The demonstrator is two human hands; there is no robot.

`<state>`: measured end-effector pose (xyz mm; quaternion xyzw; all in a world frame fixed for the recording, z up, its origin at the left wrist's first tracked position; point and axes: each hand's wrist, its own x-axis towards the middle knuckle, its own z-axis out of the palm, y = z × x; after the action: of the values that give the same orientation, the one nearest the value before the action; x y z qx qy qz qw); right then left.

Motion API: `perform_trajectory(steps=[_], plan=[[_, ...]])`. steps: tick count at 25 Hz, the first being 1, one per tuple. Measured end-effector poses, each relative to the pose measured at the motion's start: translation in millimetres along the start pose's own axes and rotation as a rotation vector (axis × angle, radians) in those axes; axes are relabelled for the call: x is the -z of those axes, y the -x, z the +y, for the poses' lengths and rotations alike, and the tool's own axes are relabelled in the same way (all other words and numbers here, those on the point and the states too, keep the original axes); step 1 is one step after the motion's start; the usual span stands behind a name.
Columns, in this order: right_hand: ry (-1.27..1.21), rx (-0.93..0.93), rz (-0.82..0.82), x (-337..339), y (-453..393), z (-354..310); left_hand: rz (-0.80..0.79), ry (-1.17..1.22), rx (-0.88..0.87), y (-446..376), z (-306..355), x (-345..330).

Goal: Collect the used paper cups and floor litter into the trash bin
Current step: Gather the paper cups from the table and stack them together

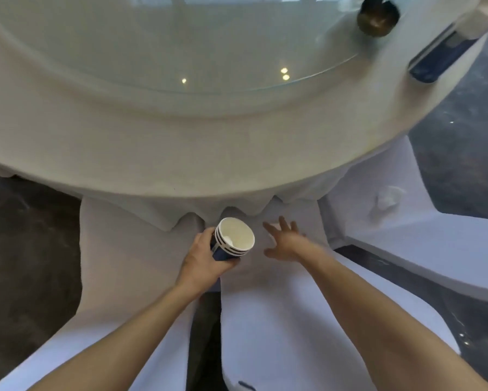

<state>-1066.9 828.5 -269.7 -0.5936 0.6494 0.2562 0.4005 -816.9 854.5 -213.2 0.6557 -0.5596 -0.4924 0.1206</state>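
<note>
My left hand (202,256) is wrapped around a stack of nested paper cups (233,239), blue on the outside and white inside, tilted with the open mouth facing up and right. My right hand (286,241) hovers just right of the stack with its fingers spread and nothing in it, above a white-covered chair seat (279,306). A crumpled white tissue (386,198) lies on the seat of the chair to the right. No trash bin is in view.
A round table with a white cloth (180,153) and a glass turntable (166,46) fills the upper view. A dark round holder (377,16) and a blue flat box (437,59) sit at the far right. White-covered chairs (118,263) stand below; dark marble floor (25,235) flanks them.
</note>
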Motion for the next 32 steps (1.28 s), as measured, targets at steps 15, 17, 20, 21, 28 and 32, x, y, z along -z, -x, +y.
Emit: perform_trajectory(steps=[15, 17, 20, 21, 28, 32], plan=[[-0.185, 0.05, -0.08, 1, -29, 93, -0.02, -0.02, 0.124, -33, 42, -92], [-0.391, 0.032, 0.102, 47, 8, 113, -0.032, -0.066, 0.085, -25, 83, -98], [-0.639, 0.032, 0.332, 106, 69, 142, -0.025, -0.112, 0.035, -11, 144, -114], [-0.677, 0.045, 0.399, 122, 86, 149, -0.018, -0.122, 0.024, -7, 161, -120], [-0.728, 0.268, 0.435, 160, 175, 209, 0.044, -0.104, -0.071, 37, 276, -182], [-0.484, 0.363, 0.171, 166, 193, 240, 0.039, -0.095, -0.09, 50, 302, -214]])
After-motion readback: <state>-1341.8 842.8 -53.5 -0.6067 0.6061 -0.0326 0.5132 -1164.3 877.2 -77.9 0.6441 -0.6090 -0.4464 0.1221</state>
